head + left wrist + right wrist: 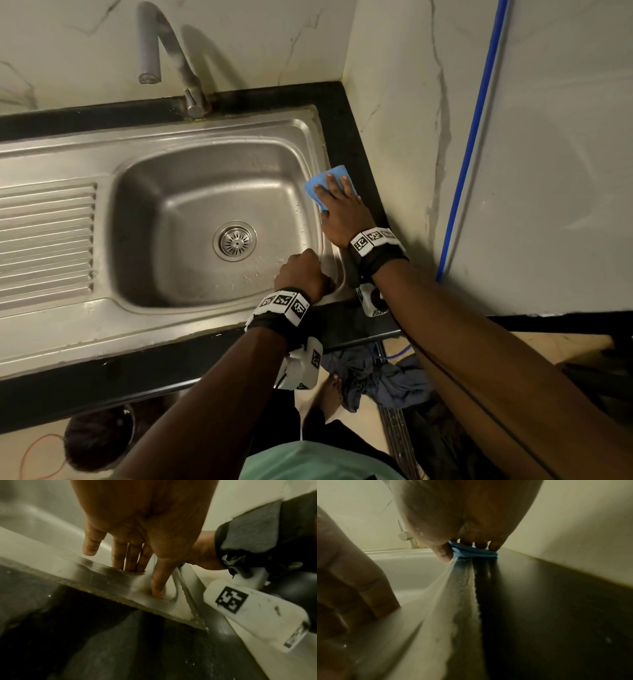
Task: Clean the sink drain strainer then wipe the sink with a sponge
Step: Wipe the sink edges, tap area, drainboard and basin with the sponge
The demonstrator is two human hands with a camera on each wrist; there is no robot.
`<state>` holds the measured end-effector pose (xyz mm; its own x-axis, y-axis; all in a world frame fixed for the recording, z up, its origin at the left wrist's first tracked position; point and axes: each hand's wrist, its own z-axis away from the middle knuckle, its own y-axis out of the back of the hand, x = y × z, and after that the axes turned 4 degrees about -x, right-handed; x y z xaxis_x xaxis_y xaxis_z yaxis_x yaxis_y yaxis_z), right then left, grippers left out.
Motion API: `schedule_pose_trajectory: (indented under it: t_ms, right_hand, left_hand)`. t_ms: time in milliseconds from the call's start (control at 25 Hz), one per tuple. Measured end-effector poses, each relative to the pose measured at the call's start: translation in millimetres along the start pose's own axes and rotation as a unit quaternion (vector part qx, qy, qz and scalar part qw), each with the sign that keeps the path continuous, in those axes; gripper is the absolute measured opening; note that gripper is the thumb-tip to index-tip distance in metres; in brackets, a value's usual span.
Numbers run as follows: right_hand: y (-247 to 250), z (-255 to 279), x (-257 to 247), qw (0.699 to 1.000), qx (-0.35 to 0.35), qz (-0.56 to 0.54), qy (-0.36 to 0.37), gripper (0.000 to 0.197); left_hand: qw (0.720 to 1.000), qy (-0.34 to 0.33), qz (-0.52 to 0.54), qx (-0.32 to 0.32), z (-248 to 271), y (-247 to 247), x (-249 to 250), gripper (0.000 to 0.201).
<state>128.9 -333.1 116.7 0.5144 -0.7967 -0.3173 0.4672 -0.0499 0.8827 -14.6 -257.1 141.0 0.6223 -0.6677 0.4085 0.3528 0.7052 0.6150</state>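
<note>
While left hand (303,274) braces, right hand (342,212) flattens sponge (323,181).

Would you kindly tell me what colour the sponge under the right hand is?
The sponge is light blue, seen best in the head view.

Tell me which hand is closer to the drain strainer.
Left. The left hand rests on the sink rim just right of the drain strainer; the right hand presses the blue sponge farther away.

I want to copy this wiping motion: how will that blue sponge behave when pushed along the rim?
The blue sponge probably squashes easily: it lies thin under the right hand. On the wet-looking sink rim, it likely glides rather than drags.
</note>
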Motion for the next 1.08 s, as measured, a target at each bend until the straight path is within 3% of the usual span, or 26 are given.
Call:
schedule_pose_trajectory:
  t_ms: [200,400,640,880,1080]
  right_hand:
    - [-13.4,38.4,-1.8,0.999,0.036,-0.004,0.004,0.059]
    - [-27.0,70.3,-0.3,0.999,0.010,0.039,0.000,0.063]
    - [-14.8,11.5,-11.5,0.994,0.050,0.094,-0.019,0.064]
    - [18.6,-58.9,-17.9,0.994,0.007,0.106,-0.018,0.069]
    - [41.2,-104.1,-19.5,0.995,-0.014,0.094,-0.001,0.065]
  left_hand:
    - [0.999,0.001,0.028,-0.016,-2.4,6.5,-3.1,0.053]
    - [0.999,-0.008,0.040,-0.016,-3.9,6.2,-1.6,0.052]
    - [0.999,-0.008,0.033,-0.012,-3.9,6.6,-1.0,0.055]
    - [0.998,-0.019,0.058,0.004,-3.9,4.2,-1.5,0.034]
    - [0.996,-0.028,0.078,0.015,-4.6,-0.1,-3.6,0.033]
